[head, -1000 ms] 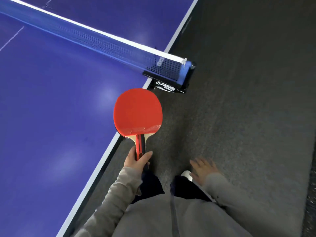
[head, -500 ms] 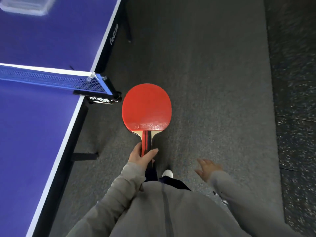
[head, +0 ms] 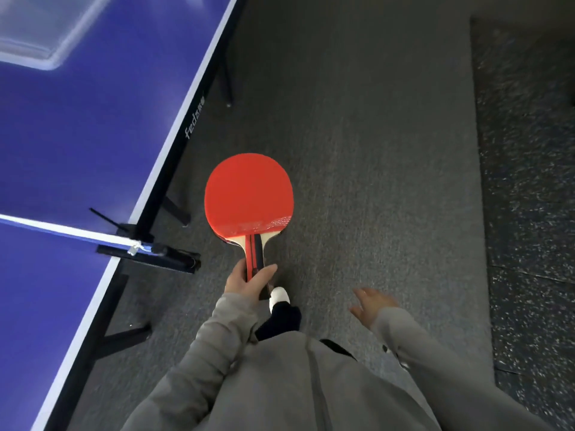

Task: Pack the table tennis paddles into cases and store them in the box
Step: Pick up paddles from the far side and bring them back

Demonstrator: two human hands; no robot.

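I am looking down at my own body as I stand on a grey carpeted floor point(head: 357, 150) beside a blue table tennis table point(head: 77, 135), which fills the left side of the view. My left hand point(head: 249, 283) is wrapped around the red and black wooden handle of a table tennis paddle with a round red rubber face point(head: 249, 194). My thumb lies across the front of the handle and my fingers curl behind it. The paddle points away from me, red face up, out over the carpet and just to the right of the table's white-lined edge, touching nothing but my hand. My right hand point(head: 371, 306) hangs low on the right, somewhat blurred, with its fingers loosely spread and nothing in it. The blue net with a white top band point(head: 62, 231) crosses the table at lower left and ends in a black clamp post point(head: 161, 258) at the table's edge, near my left hand. At the far top left, on the table, sits a clear plastic box point(head: 34, 42), blurred and partly cut off by the frame. I cannot tell what it holds. Below the paddle handle the toe of my white shoe point(head: 279, 296) shows. A darker speckled floor mat point(head: 529, 181) runs along the right side.
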